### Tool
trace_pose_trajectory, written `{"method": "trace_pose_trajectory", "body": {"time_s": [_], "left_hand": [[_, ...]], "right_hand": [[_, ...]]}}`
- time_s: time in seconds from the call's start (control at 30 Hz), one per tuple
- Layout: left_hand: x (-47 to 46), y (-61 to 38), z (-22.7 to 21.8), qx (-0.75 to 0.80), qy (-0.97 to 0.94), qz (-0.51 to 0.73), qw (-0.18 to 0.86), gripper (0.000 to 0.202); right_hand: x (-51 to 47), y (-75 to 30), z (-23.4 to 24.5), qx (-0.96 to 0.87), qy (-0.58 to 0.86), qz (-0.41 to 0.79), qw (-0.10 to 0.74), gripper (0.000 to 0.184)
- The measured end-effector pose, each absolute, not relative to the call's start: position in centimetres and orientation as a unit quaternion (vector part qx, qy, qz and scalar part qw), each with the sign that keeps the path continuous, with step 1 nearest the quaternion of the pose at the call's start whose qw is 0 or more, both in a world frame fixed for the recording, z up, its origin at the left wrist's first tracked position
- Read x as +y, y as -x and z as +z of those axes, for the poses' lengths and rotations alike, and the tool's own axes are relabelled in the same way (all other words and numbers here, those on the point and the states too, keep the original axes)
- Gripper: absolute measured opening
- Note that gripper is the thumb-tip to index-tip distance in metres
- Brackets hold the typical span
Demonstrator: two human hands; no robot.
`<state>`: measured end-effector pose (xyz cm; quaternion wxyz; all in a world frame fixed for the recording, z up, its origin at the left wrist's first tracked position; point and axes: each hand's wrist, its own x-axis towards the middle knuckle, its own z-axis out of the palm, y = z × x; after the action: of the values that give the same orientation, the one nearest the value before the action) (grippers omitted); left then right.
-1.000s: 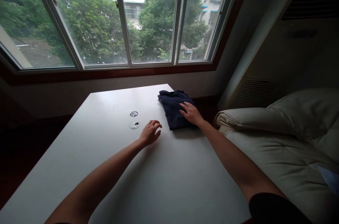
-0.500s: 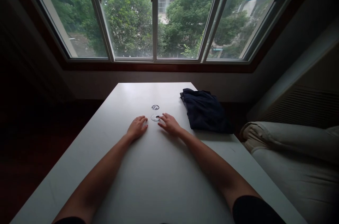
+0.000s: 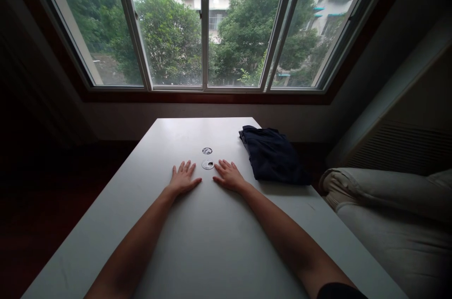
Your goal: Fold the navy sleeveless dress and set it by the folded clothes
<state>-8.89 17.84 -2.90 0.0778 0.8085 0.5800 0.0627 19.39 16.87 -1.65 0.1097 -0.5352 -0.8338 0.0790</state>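
Note:
My left hand (image 3: 183, 178) lies palm down on the white table (image 3: 212, 242), fingers spread and nothing in it. Opposite it, my right hand (image 3: 228, 175) rests flat with its fingers apart, also holding nothing. Just beyond the gap between the hands is a round, ring-like disc (image 3: 205, 165) with a dark spot on its right side; my right fingertips are close beside it. A second, smaller round piece (image 3: 207, 151) with a dark and light pattern sits farther back. Whether these are loose or set into the tabletop I cannot tell.
Folded dark navy cloth (image 3: 275, 155), perhaps a garment, lies at the table's right edge. A pale sofa (image 3: 388, 205) stands to the right of the table. Behind the far edge is a wall with a wide window (image 3: 205, 88), trees and buildings outside.
Both hands have flattened onto the table, the left spreading its fingers and turning palm down. My right fingers have drawn back from over the ring-like disc. The view has tilted up slightly.

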Motion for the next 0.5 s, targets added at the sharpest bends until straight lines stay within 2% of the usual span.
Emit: {"method": "trace_pose_trajectory", "body": {"time_s": [0.5], "left_hand": [[16.8,8.8,-2.7,0.571,-0.811,0.116,0.049,0.061]], "right_hand": [[17.1,-19.7,-2.0,-0.838,0.529,0.062,0.121,0.061]]}}
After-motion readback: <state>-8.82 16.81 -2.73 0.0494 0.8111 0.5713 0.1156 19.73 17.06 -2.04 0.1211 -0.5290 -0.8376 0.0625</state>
